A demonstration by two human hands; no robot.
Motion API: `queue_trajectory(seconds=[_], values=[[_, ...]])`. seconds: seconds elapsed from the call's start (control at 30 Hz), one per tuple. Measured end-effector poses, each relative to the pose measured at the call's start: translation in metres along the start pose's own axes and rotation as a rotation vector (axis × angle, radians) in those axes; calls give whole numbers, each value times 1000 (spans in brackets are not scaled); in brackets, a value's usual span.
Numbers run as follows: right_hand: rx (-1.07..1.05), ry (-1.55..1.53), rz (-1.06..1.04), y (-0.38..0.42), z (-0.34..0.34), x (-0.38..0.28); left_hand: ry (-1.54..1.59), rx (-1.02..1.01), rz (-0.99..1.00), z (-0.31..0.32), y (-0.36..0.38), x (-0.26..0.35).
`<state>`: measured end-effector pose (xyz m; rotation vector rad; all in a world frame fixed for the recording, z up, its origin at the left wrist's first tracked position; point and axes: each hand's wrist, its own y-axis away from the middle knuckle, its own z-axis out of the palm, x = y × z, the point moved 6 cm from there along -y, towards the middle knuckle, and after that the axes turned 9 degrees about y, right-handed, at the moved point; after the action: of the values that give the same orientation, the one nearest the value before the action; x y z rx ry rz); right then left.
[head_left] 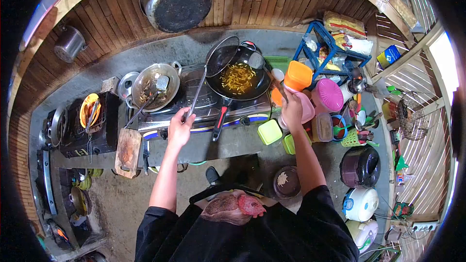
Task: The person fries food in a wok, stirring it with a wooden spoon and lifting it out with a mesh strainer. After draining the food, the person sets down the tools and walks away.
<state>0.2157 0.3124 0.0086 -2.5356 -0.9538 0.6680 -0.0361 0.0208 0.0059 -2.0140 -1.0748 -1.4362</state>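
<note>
A black frying pan (245, 91) sits on the gas stove (191, 85), its black-and-red handle turned toward me. Short yellow strips (237, 78) lie in oil inside it. My left hand (180, 128) is closed around the long handle of a wire mesh strainer (219, 63), whose round basket is over the pan's left side. In my right hand (292, 111) is the handle of a spatula (256, 60); its flat metal blade is at the pan's upper right. The fingers of this hand are wrapped round the handle and partly hidden.
Left of the pan stands a metal wok (155, 87) with another spatula in it. A wooden cutting board (128, 153) lies at the counter's front edge. Plastic containers, including an orange one (298, 75), crowd the right side. A blue rack (335, 43) stands behind them.
</note>
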Motion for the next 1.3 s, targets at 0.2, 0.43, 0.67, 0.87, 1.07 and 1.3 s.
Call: queue_trajectory(seconds=[0.2, 0.43, 0.67, 0.87, 1.07, 1.3], values=[[-102, 74, 26, 5, 6, -5, 53, 16, 17, 2, 0, -2], [-238, -302, 195, 14, 34, 7, 112, -19, 32, 6, -6, -11], [-402, -487, 326, 17, 54, 12, 136, -32, 32, 8, -9, -17], [-273, -423, 198, 6, 29, -1, 128, -34, 42, 6, -5, -11], [-210, -348, 176, -6, 8, -17, 150, -60, 16, 12, -1, -9], [-208, -263, 102, -13, 6, -27, 46, -103, 32, 23, 8, 4]])
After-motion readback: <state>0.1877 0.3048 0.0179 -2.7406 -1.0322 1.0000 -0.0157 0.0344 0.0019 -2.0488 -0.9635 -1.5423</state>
